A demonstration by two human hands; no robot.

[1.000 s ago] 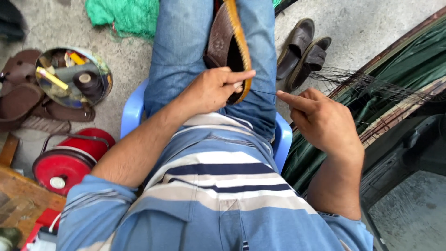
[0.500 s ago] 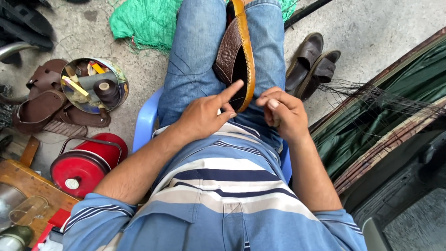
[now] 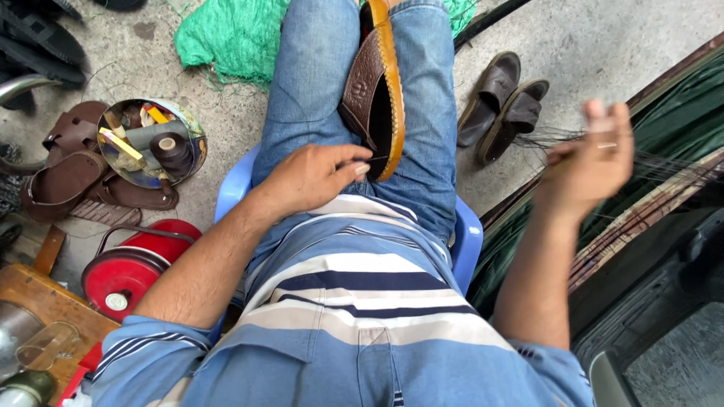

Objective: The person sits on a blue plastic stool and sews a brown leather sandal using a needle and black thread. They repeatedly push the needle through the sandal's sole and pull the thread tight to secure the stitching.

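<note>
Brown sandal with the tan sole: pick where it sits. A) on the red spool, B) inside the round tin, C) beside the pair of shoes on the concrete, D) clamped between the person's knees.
D: the brown sandal stands on edge between the jeans-clad knees, left hand at its heel.

View from above of a seated person in jeans and a striped blue shirt on a blue plastic chair (image 3: 469, 240). A brown sandal with a tan sole edge (image 3: 377, 83) stands on edge between the thighs at upper centre. The left hand (image 3: 313, 177) rests on the lap, fingertips pinching a thin dark thread (image 3: 375, 159) at the sandal's heel. The right hand (image 3: 592, 158), blurred, is raised at right, fingers closed. At left sits a round tin of tools (image 3: 151, 142); a red spool (image 3: 124, 267) lies below it.
</note>
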